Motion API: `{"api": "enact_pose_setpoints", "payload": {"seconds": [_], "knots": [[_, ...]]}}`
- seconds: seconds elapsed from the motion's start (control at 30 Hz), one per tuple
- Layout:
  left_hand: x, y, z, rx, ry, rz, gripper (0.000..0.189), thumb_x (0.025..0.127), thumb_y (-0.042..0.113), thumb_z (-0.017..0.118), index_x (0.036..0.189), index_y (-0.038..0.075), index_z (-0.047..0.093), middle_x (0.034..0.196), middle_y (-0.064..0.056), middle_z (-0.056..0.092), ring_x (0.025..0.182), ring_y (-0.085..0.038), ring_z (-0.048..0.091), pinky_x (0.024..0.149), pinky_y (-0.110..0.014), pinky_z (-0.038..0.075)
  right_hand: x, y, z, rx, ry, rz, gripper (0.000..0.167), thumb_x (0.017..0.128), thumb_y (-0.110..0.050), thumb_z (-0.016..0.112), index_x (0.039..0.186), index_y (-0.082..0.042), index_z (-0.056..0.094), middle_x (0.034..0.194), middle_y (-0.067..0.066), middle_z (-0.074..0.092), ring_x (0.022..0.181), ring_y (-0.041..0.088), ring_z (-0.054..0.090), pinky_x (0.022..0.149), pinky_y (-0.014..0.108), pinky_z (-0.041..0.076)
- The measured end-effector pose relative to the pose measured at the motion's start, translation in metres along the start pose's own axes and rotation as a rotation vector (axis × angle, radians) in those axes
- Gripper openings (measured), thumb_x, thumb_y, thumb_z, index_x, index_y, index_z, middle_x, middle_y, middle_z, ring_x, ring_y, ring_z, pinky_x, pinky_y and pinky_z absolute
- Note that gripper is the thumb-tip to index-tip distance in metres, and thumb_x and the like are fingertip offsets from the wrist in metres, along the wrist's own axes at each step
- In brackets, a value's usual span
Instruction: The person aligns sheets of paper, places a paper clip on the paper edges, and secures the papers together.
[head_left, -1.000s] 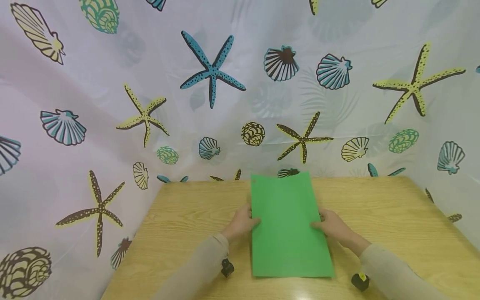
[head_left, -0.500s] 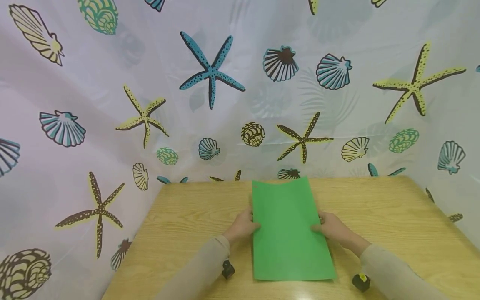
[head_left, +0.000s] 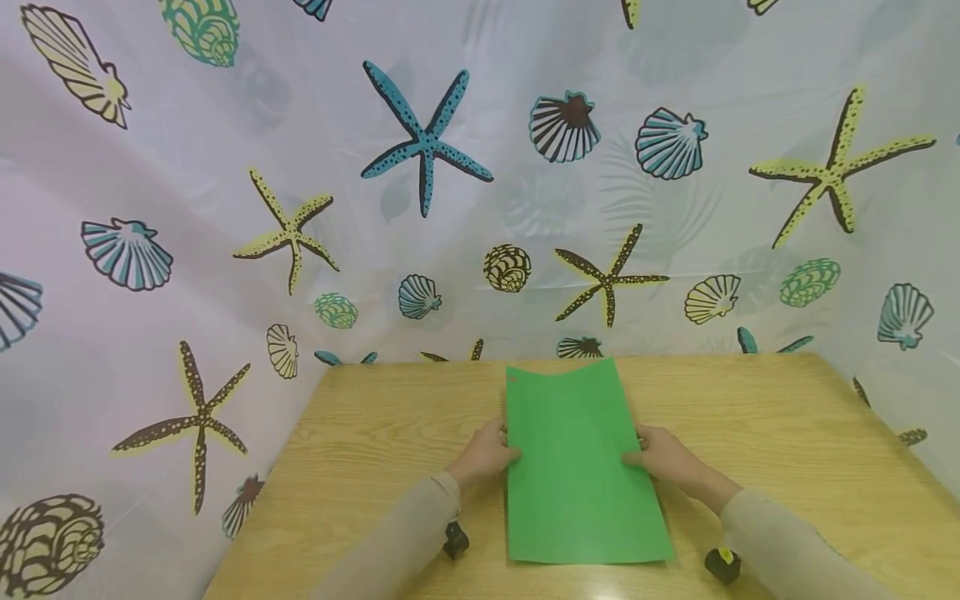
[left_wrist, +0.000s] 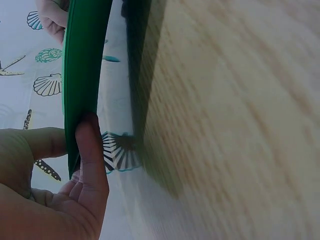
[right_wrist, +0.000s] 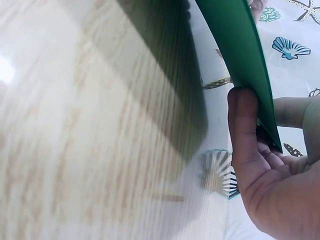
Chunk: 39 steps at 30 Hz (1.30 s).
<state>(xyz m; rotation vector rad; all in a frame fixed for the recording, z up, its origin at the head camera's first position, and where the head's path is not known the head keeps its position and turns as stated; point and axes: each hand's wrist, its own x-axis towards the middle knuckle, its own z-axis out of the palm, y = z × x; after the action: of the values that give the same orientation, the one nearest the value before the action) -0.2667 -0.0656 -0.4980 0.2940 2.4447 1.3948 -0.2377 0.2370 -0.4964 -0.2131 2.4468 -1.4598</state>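
Both hands hold a green sheet of paper by its long sides, above the wooden table. The left hand pinches the left edge, thumb on top and fingers beneath. On the opposite edge the right hand pinches the same way. The sheet bows slightly, its far edge dipping in the middle, and a small reddish mark shows at its far left corner. In the left wrist view the paper stands off the tabletop between thumb and fingers. The right wrist view shows the paper's underside against the right hand's fingers.
A wooden table spreads out under the hands, with the sheet's shadow on it. White curtain printed with starfish and shells hangs behind and on both sides. Small black devices sit at the wrists.
The sheet has come slightly down and toward the body in the head view, its far edge dropping a little. Both hands keep their pinch and move with it only slightly.
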Motion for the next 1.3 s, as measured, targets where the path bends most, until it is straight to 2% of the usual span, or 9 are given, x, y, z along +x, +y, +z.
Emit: {"api": "enact_pose_setpoints", "payload": {"seconds": [0.27,0.47,0.67,0.83,1.07,1.3], "knots": [[0.003,-0.005,0.003,-0.014,-0.018,-0.01,0.035,0.088,0.004,0.061,0.12,-0.003,0.046,0.094,-0.011,0.062,0.081,-0.018,0.062,0.07,-0.031,0.055,-0.001,0.002,-0.001,-0.017,0.007,-0.003,0.05,0.088,-0.007,0.061,0.128,0.017,0.043,0.108,0.02,0.064,0.09,0.026,0.065,0.075,0.037,0.056],[0.001,-0.001,0.003,-0.042,-0.022,-0.015,0.035,0.088,0.003,0.061,0.119,-0.002,0.046,0.092,-0.011,0.061,0.079,-0.018,0.063,0.069,-0.031,0.055,-0.003,-0.003,-0.003,-0.029,0.005,-0.016,0.05,0.088,-0.007,0.061,0.127,0.019,0.042,0.109,0.024,0.062,0.089,0.028,0.065,0.074,0.038,0.056],[-0.001,-0.002,0.004,-0.022,-0.026,-0.008,0.032,0.089,0.005,0.062,0.117,0.0,0.047,0.094,-0.01,0.062,0.081,-0.018,0.063,0.072,-0.031,0.055,-0.004,-0.001,-0.001,-0.037,0.005,-0.023,0.047,0.088,-0.005,0.061,0.125,0.019,0.045,0.103,0.02,0.065,0.084,0.025,0.066,0.072,0.036,0.056],[-0.002,-0.003,0.004,-0.03,-0.038,-0.007,0.031,0.089,0.006,0.063,0.115,0.001,0.048,0.096,-0.011,0.063,0.082,-0.019,0.064,0.074,-0.033,0.055,-0.006,0.001,-0.002,-0.046,-0.005,-0.025,0.045,0.089,-0.006,0.06,0.124,0.018,0.047,0.105,0.019,0.065,0.086,0.023,0.066,0.074,0.036,0.056],[0.0,-0.009,0.005,-0.009,-0.051,-0.031,0.026,0.09,0.009,0.063,0.11,0.005,0.049,0.086,-0.007,0.062,0.073,-0.017,0.063,0.065,-0.029,0.055,-0.008,0.003,-0.003,-0.107,-0.005,0.0,0.034,0.089,-0.01,0.061,0.113,0.013,0.055,0.095,0.01,0.066,0.084,0.021,0.063,0.076,0.038,0.054],[-0.002,-0.009,0.007,-0.007,-0.058,-0.07,0.025,0.088,0.009,0.065,0.107,0.006,0.048,0.083,-0.007,0.06,0.07,-0.017,0.062,0.062,-0.03,0.054,-0.01,0.008,-0.004,-0.112,-0.007,0.014,0.036,0.09,-0.01,0.061,0.116,0.013,0.054,0.098,0.011,0.067,0.088,0.024,0.064,0.079,0.041,0.054]]}}
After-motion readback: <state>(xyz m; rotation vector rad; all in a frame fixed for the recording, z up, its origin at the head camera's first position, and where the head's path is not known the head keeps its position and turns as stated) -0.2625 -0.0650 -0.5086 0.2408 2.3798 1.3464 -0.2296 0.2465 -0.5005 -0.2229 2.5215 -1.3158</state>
